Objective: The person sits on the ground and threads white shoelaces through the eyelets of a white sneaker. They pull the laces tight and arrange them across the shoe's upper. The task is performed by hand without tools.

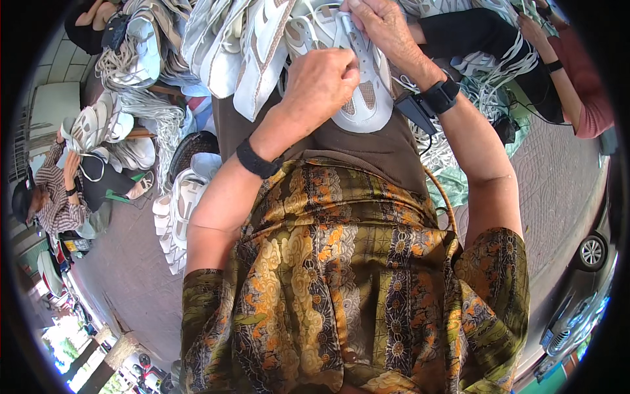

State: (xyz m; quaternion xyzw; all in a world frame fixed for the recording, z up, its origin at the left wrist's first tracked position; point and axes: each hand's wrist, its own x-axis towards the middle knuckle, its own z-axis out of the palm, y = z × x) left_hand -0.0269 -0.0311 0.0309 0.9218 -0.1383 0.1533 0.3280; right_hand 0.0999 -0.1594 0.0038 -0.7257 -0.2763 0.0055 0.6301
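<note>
A white and grey shoe upper [367, 111] with tan mesh patches rests on my lap, its rounded toe toward me. My left hand [320, 82] is closed over its left side, fingers curled in by the eyelets; what they pinch is hidden. At the far end of the upper, my right hand [379, 25] has thumb and fingers pinched on a white shoelace. More shoe uppers [262, 46] hang in a stack on my left knee, beside the one I work on.
Bundles of white laces and shoe uppers [141, 49] are heaped at the far left. Loose laces [453, 141] lie on green sheeting at right. A person in a striped shirt [62, 200] handles uppers at left; another person's arm [558, 79] reaches in at right. A car [584, 262] stands beyond.
</note>
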